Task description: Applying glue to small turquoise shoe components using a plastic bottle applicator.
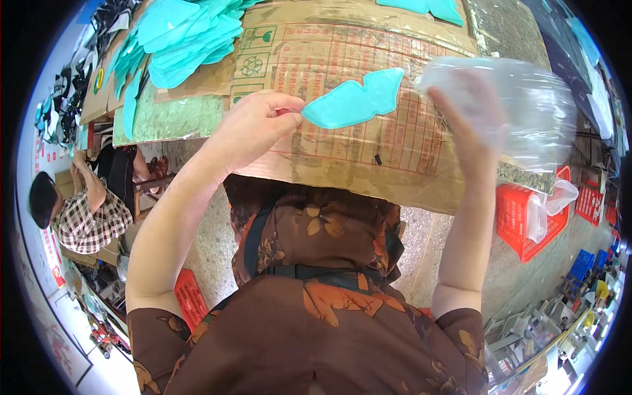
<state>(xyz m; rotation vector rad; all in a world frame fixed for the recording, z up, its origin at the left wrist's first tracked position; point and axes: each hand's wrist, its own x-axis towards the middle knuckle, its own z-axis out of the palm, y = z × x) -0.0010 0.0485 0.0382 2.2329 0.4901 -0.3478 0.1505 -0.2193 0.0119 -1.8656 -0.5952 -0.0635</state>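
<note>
At the centre of the frame we see a person's left hand raised over a flattened cardboard sheet, thumb and forefinger pinched shut on the left tip of a turquoise cut piece that lies flat along the printed card. The left forearm climbs from the lower left, bent at the elbow, wrist cocked toward the middle. In the upper right, the right hand is thrust up inside a clear plastic bag, fingers spread behind the film; we cannot tell whether they close on anything. The bag billows just right of the turquoise piece, apart from it. The right forearm rises almost straight from the lower right. At upper left we see a stack of matching turquoise pieces heaped on the cardboard. At the left edge another person in a checked shirt sits bent over. A red plastic crate stands on the floor at right.
</note>
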